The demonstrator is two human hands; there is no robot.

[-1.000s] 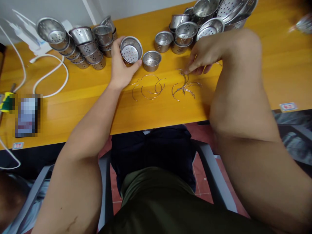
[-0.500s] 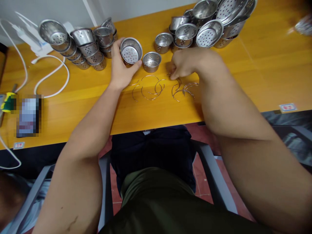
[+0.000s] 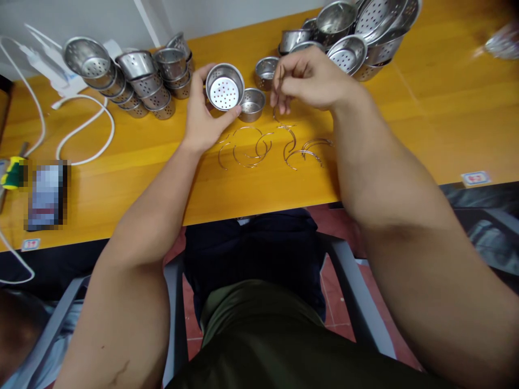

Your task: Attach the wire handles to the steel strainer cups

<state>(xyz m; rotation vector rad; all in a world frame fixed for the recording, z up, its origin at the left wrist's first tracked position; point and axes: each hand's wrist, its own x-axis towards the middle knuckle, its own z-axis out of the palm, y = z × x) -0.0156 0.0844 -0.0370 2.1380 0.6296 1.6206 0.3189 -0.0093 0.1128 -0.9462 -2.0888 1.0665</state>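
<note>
My left hand [image 3: 205, 116] is wrapped round a perforated metal cup [image 3: 224, 89], its open top tilted toward me. A smaller metal cup [image 3: 252, 106] stands just to its right, and another small cup [image 3: 265, 73] sits behind that. My right hand [image 3: 300, 81] pinches a thin curved wire [image 3: 276, 113] that hangs from the fingertips above the table. Below the hands lie several curved wires [image 3: 251, 165] in a loose group. More bent wires [image 3: 305, 153] are heaped to the right, nearest the right forearm.
Stacks of perforated cups [image 3: 150, 86] stand at the back left. A pile of metal cups and bowls [image 3: 379, 51] fills the back right. A white cable [image 3: 110, 132], a phone [image 3: 46, 194] and a yellow-green handle [image 3: 15, 173] lie left on the yellow table [image 3: 259, 197].
My right hand has risen from the wires and moved slightly left, lifting a curved wire. The cup in my left hand has shifted a little right and tilts more toward me.
</note>
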